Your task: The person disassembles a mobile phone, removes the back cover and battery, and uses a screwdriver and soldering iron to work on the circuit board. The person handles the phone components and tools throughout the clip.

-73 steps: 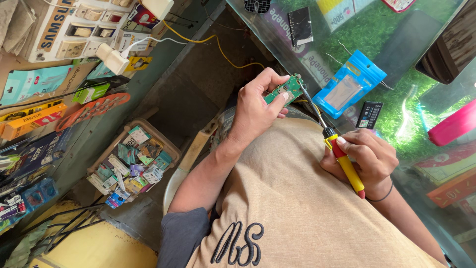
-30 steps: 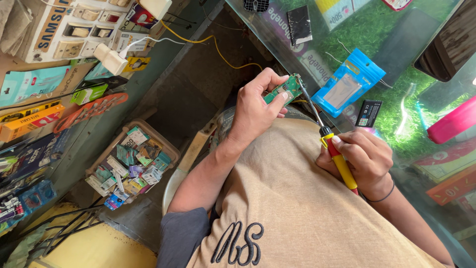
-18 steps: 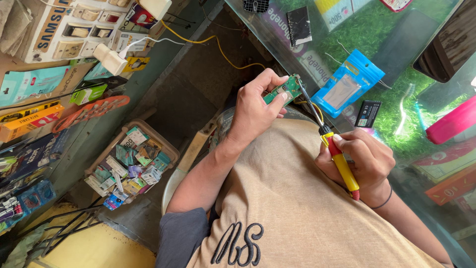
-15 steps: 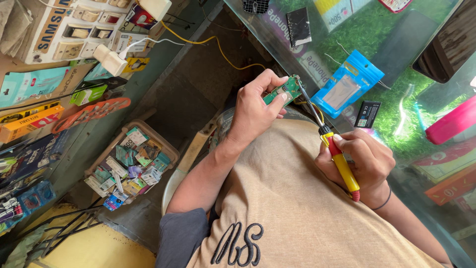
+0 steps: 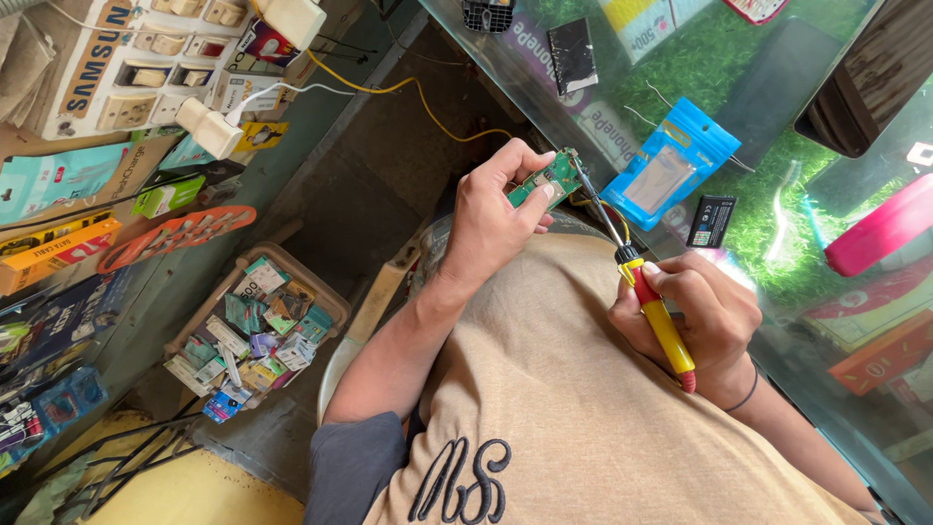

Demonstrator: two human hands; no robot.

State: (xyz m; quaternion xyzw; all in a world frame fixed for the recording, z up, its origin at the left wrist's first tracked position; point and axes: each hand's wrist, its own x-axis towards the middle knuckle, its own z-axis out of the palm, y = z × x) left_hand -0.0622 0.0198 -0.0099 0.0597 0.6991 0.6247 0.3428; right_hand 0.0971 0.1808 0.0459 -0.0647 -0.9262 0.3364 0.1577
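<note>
My left hand (image 5: pixel 496 209) is shut on a small green circuit board (image 5: pixel 549 180), pinched between thumb and fingers above my lap. My right hand (image 5: pixel 705 321) grips a soldering iron by its yellow and red handle (image 5: pixel 661 326). The iron's thin metal shaft (image 5: pixel 598 209) slants up and left, and its tip meets the board's right end. Both hands sit just in front of my beige shirt (image 5: pixel 583 408), beside the edge of a glass counter (image 5: pixel 777 126).
On the glass counter lie a blue packet (image 5: pixel 666 170), a black battery (image 5: pixel 711 222), a dark flat item (image 5: pixel 571 53) and a pink case (image 5: pixel 880 228). A basket of small packets (image 5: pixel 258 326) stands on the floor at left. A socket board (image 5: pixel 146 68), white adapter (image 5: pixel 209 126) and yellow cable (image 5: pixel 428 97) are behind.
My right hand has shifted the soldering iron slightly, its tip staying at the board. My left hand and the board have hardly moved.
</note>
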